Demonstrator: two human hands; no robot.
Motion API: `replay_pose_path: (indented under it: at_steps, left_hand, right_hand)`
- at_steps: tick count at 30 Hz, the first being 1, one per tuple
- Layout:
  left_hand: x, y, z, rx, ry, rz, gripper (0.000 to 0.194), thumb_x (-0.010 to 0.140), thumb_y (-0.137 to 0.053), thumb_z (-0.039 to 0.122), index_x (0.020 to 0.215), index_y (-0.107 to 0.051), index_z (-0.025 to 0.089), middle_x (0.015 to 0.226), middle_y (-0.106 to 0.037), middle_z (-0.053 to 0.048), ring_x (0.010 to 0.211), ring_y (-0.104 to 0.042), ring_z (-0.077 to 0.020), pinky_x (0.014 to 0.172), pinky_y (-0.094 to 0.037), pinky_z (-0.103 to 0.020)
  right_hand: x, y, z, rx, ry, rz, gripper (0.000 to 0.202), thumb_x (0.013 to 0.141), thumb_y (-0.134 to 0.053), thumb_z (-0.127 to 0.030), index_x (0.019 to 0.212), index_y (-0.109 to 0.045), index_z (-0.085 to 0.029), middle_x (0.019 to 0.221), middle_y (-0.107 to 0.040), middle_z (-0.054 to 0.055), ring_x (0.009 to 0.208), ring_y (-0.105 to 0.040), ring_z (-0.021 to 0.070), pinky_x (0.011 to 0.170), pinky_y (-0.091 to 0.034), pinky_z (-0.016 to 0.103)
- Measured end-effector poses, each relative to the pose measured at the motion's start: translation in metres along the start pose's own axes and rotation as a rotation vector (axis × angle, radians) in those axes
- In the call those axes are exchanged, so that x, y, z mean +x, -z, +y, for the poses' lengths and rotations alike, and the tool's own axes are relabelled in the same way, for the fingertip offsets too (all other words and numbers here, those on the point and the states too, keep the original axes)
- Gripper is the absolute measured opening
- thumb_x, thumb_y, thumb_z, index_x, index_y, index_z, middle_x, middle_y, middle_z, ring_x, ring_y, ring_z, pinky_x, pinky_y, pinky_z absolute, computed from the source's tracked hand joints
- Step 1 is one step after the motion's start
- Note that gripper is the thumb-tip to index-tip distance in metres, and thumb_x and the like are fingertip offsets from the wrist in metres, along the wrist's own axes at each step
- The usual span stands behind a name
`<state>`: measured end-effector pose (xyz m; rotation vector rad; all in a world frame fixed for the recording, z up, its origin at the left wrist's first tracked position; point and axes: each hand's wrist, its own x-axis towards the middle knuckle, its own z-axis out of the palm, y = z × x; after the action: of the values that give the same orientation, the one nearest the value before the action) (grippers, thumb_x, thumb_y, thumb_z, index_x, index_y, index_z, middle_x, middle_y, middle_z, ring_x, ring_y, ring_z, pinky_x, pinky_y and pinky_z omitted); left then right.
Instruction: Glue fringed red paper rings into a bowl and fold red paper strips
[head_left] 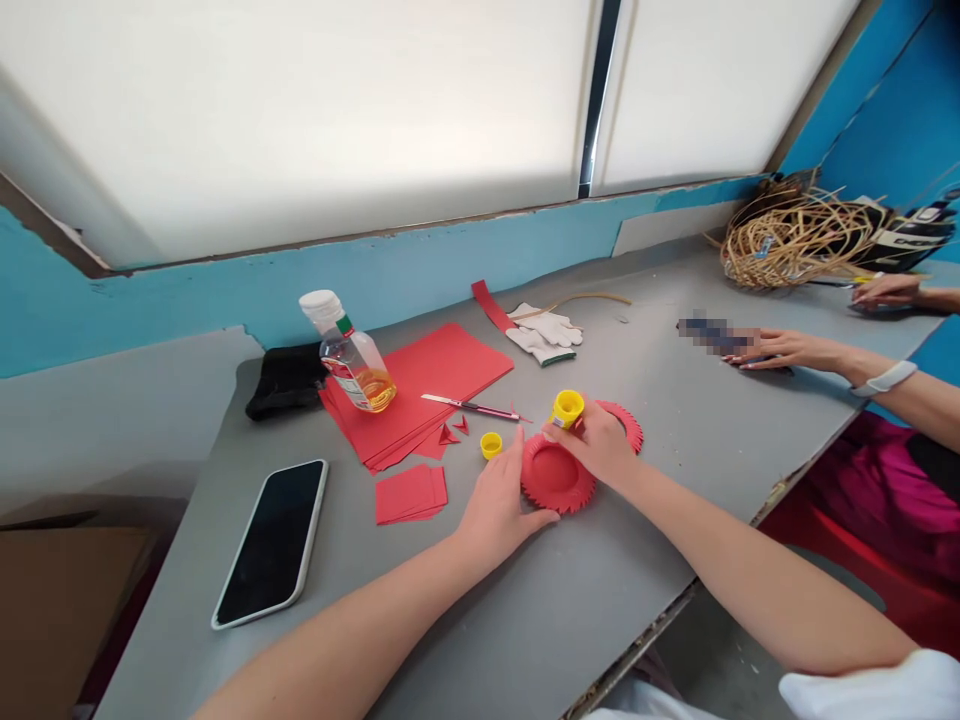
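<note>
In my right hand [604, 445] is a yellow glue stick [568, 408], its round end tilted up toward me; its lower end is at the far rim of a red folded-paper ring [555, 475]. Fingers and thumb of my left hand [495, 500] curve around the ring's left and near edge, holding it on the table. The ring has a toothed outer rim and a sunken middle. A second toothed red paper piece [628, 425] lies partly hidden behind my right hand. The yellow glue cap [491, 445] stands just beyond my left fingertips.
Red paper sheets [450, 375], small red squares [409, 495], folded bits [448, 434] and a craft knife [476, 407] lie nearby. A bottle [356, 365], phone [274, 540], white gloves [544, 332] and cane bundle [795, 240] are around. Other people's hands [795, 350] are at right.
</note>
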<state>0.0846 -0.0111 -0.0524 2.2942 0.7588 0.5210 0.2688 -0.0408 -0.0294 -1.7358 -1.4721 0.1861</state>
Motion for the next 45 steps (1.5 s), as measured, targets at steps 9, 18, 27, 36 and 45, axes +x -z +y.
replay_pose_path:
  at_steps: [9, 18, 27, 36, 45]
  left_hand:
    - [0.004, -0.001, 0.0, -0.02, 0.027, -0.004, 0.116, 0.062, -0.075, 0.04, 0.142, 0.008, 0.022, 0.132, -0.043, -0.013, 0.118, -0.041, -0.0318, 0.094, -0.036, -0.046]
    - [0.002, -0.001, -0.001, -0.015, -0.001, 0.008, 0.116, 0.064, -0.072, 0.043, 0.142, 0.01, 0.022, 0.132, -0.042, -0.012, 0.116, -0.043, -0.0302, 0.094, -0.036, -0.045]
    - [0.003, -0.002, 0.0, 0.014, 0.007, 0.033, 0.113, 0.064, -0.071, 0.045, 0.143, 0.006, 0.021, 0.126, -0.047, -0.012, 0.114, -0.045, -0.0309, 0.091, -0.038, -0.044]
    - [0.003, -0.002, 0.0, 0.012, -0.034, 0.037, 0.115, 0.064, -0.07, 0.046, 0.142, 0.011, 0.02, 0.128, -0.045, -0.012, 0.112, -0.045, -0.0301, 0.089, -0.038, -0.043]
    - [0.004, -0.002, -0.001, 0.024, -0.006, 0.035, 0.117, 0.063, -0.072, 0.044, 0.142, 0.011, 0.019, 0.123, -0.049, -0.011, 0.107, -0.048, -0.0302, 0.085, -0.041, -0.041]
  right_hand:
    - [-0.005, -0.01, -0.011, -0.092, 0.12, -0.107, 0.026, 0.08, -0.05, -0.048, 0.085, -0.047, -0.023, 0.071, -0.058, 0.002, 0.063, -0.055, 0.0185, 0.058, -0.042, 0.03]
    - [0.008, 0.003, -0.007, -0.137, 0.023, -0.039, 0.03, 0.079, -0.049, -0.051, 0.08, -0.042, -0.023, 0.068, -0.058, 0.002, 0.058, -0.053, 0.0188, 0.056, -0.04, 0.031]
    - [0.008, -0.006, -0.021, -0.116, 0.098, -0.187, 0.025, 0.08, -0.049, -0.047, 0.081, -0.042, -0.023, 0.073, -0.059, 0.002, 0.061, -0.054, 0.0178, 0.057, -0.04, 0.03]
    - [0.007, 0.02, 0.003, -0.266, 0.004, -0.12, 0.027, 0.077, -0.052, -0.048, 0.081, -0.044, -0.023, 0.068, -0.057, 0.001, 0.058, -0.052, 0.0172, 0.053, -0.037, 0.029]
    - [0.005, 0.001, -0.019, -0.208, 0.028, -0.152, 0.029, 0.079, -0.047, -0.052, 0.081, -0.043, -0.023, 0.068, -0.057, 0.0, 0.06, -0.053, 0.0177, 0.055, -0.038, 0.03]
